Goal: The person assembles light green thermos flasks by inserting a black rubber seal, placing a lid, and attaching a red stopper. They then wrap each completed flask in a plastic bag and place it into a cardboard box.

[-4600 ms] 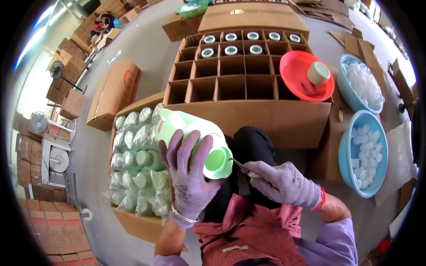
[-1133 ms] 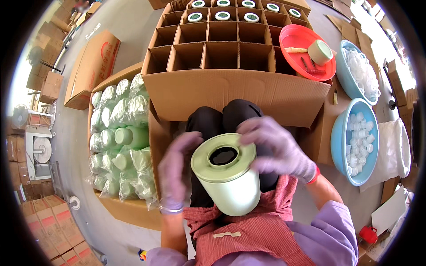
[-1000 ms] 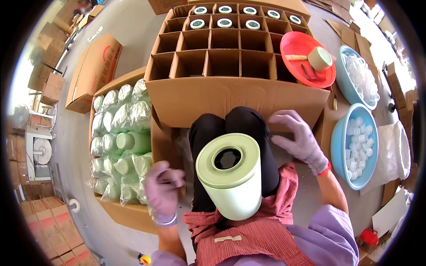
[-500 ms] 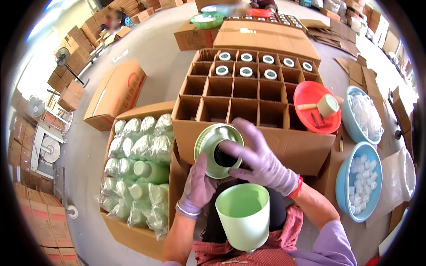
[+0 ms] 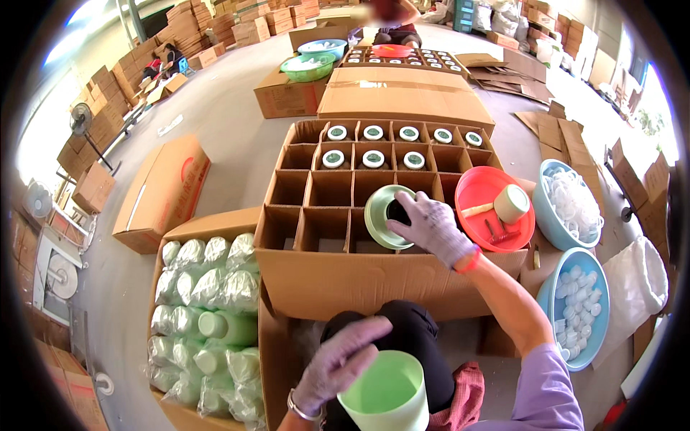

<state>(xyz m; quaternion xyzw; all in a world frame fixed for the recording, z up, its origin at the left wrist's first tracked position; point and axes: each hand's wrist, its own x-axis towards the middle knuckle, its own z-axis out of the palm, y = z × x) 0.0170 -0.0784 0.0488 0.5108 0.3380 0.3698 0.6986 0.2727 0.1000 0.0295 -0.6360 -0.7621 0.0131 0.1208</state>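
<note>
Right hand carries green ring from the lap to the divided carton

Half a second ago both hands were on the green ring (image 5: 376, 219) above the knees. Now the right hand (image 5: 425, 221) alone has it, fingers and thumb drawn in at the black centre, over the front row of the divided carton (image 5: 392, 287). Whether the ring touches the dividers cannot be told.

The left hand (image 5: 341, 366) has left the ring and come down beside the pale green cup (image 5: 388, 388), which again stands, mouth up, by the knees. That hand is blurred, its thumb and fingers apart with nothing between them; contact with the cup's rim is unclear.

The view has tilted up, bringing in a seated person (image 5: 392, 32) behind a farther carton. The red basin (image 5: 478, 192) remains on the divided carton's right corner, and eight white lids (image 5: 373, 159) again show in its two far rows.
</note>
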